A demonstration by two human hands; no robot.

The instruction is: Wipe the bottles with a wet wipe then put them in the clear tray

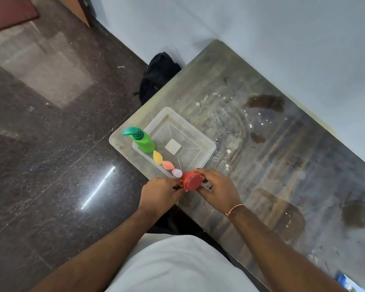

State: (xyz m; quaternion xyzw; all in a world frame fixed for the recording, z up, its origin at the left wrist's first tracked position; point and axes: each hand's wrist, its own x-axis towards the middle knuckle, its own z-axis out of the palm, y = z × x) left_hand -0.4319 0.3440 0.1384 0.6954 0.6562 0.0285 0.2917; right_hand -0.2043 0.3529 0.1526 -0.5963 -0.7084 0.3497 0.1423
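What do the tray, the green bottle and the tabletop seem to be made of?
Tray: clear, slightly cloudy plastic; the table shows through its walls.
Green bottle: opaque glossy plastic with a darker green pump head, judging by its even colour and sheen.
Tabletop: probably polished stone or a stone-look laminate; streaky grey-brown, reflective, stained and spattered white.

Red-capped bottle (191, 181) — beside clear tray (207, 144).
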